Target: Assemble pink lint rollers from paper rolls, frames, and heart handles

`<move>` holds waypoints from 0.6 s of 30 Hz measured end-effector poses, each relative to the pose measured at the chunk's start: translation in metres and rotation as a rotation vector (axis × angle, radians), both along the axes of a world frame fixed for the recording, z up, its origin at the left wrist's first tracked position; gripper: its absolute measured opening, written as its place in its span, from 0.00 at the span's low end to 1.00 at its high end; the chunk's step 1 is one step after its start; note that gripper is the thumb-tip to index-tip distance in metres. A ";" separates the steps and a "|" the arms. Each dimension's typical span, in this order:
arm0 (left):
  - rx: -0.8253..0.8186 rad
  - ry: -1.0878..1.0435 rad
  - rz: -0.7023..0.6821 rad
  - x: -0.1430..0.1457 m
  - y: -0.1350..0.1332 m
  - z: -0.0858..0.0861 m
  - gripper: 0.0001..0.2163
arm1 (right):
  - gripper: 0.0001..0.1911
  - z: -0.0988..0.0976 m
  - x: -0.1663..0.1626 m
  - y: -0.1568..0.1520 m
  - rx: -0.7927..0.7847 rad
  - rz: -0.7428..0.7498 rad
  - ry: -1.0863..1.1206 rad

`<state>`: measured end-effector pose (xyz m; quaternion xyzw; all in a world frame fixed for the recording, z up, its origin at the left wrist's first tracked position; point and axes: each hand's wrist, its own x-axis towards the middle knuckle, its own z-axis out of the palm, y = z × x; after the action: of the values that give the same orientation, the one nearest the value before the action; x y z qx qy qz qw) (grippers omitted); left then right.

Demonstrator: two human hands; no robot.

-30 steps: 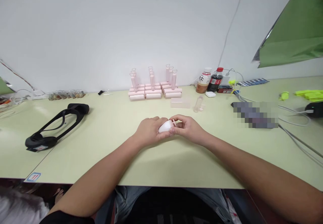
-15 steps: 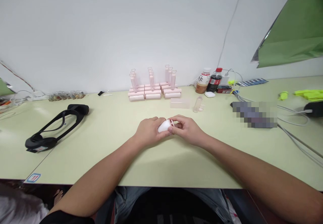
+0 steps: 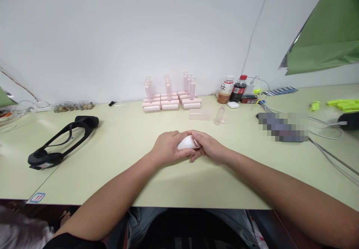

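My left hand (image 3: 166,147) is wrapped around a small white roll (image 3: 185,143) just above the pale green table (image 3: 117,166). My right hand (image 3: 209,146) meets it from the right, fingers curled against the roll's pink end. Both hands sit together at the table's middle. Whatever the right fingers pinch is too small to name. Behind them lie a clear plastic cover (image 3: 199,115) and a clear tube (image 3: 220,115).
Pink rollers with upright handles (image 3: 169,97) stand in rows at the back. Two drink bottles (image 3: 232,89) stand to their right, with cables (image 3: 325,129) and a black device (image 3: 349,121) further right. A black headset (image 3: 63,138) lies at the left. Small jars (image 3: 73,105) line the wall.
My right hand has closed in over the roll's end; its fingers, earlier pinching a thin pink piece beside the roll, now press against it. The left hand stays put.
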<state>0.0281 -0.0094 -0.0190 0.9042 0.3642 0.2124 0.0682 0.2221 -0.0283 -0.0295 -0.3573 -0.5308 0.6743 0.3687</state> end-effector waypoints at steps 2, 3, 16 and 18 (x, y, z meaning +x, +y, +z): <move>0.000 -0.019 -0.013 0.001 -0.001 0.000 0.29 | 0.22 0.001 -0.002 -0.002 -0.053 0.008 0.024; -0.005 -0.026 -0.018 0.001 -0.002 0.000 0.29 | 0.22 0.001 -0.003 -0.002 -0.069 0.005 0.034; -0.133 -0.113 0.024 0.002 -0.003 0.005 0.23 | 0.26 -0.002 0.003 0.005 0.098 -0.112 -0.066; -0.155 -0.167 0.047 0.001 -0.002 0.005 0.22 | 0.24 0.002 0.009 0.009 0.257 -0.303 -0.199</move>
<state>0.0291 -0.0113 -0.0142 0.8667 0.3935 0.2598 0.1629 0.2309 -0.0188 -0.0279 -0.4479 -0.5864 0.4996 0.4538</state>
